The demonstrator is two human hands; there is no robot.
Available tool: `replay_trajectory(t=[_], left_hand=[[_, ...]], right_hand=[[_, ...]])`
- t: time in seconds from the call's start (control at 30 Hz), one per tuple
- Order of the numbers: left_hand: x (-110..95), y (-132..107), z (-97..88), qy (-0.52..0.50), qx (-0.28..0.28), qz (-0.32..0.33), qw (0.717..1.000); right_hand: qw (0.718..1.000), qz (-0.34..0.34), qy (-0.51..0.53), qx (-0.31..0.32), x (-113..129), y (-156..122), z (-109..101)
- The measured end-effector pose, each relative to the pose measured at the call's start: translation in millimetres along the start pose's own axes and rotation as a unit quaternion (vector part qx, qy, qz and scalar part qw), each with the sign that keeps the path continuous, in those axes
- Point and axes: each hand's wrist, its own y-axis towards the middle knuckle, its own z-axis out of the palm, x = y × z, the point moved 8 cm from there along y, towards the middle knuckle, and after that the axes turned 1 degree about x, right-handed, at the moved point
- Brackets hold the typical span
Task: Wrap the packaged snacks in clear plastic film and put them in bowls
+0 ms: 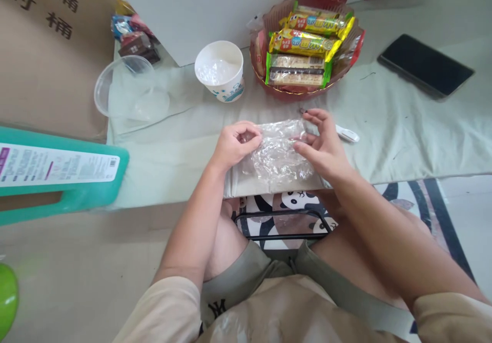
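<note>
A crumpled clear plastic bag lies on the pale cloth-covered low table, near its front edge. My left hand is curled shut, pinching the bag's left edge. My right hand rests on the bag's right side, with thumb and fingers pinching the film there. A small white object lies just right of my right hand.
Behind the bag stand a white paper cup and a red bowl of wrapped snack bars. A clear plastic container sits at the left, a black phone at the right. A cardboard box and a teal stool stand at left.
</note>
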Motion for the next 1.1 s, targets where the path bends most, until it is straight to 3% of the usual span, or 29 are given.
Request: replay_trajectory(t=[0.1, 0.17, 0.27, 0.33, 0.47, 0.5, 0.57, 0.63, 0.67, 0.77, 0.9, 1.1], left_hand=[[0.1, -1.8, 0.3, -0.129, 0.001, -0.007, 0.992], [4.1, -3.6, 8.8, -0.206, 0.028, -0.055, 0.977], [14.3, -10.1, 30.9, -0.227, 0.088, -0.164, 0.956], [19.0, -12.2, 38.3, -0.205, 0.088, -0.202, 0.954], [19.1, -8.2, 38.7, -0.201, 0.052, -0.202, 0.957], [18.5, -7.4, 38.9, -0.204, 0.053, -0.202, 0.956], [17.2, -6.4, 38.4, -0.205, 0.058, -0.201, 0.956], [16.3, -6.3, 37.7, -0.201, 0.063, -0.200, 0.957], [16.1, -6.4, 37.7, -0.199, 0.067, -0.200, 0.957], [17.2, -6.6, 37.8, -0.195, 0.076, -0.205, 0.956], [20.0, -5.4, 35.0, -0.192, 0.069, -0.216, 0.955], [19.2, -3.7, 33.8, -0.177, 0.066, -0.220, 0.957]], right_hand=[[0.999, 0.045, 0.024, 0.004, -5.9, 3.0, 5.6], [0.998, 0.049, 0.045, -0.006, -2.4, 5.0, 8.0], [0.997, 0.009, 0.063, -0.042, 11.0, 6.5, 4.9], [0.994, -0.027, 0.057, -0.084, 20.1, 7.8, -8.5], [0.978, -0.062, -0.079, -0.185, 38.4, 24.3, -74.5], [0.963, -0.052, -0.156, -0.214, 43.5, 32.2, -97.4], [0.906, 0.019, -0.343, -0.247, 48.4, 52.8, -143.4], [0.842, 0.108, -0.485, -0.212, 44.1, 77.6, -180.3], [0.825, 0.140, -0.518, -0.179, 39.1, 89.6, -194.0], [0.808, 0.211, -0.544, -0.085, 18.8, 116.2, -220.2], [0.768, 0.271, -0.579, -0.037, 3.7, 129.7, -234.9], [0.735, 0.280, -0.617, -0.021, 4.1, 127.1, -238.3]])
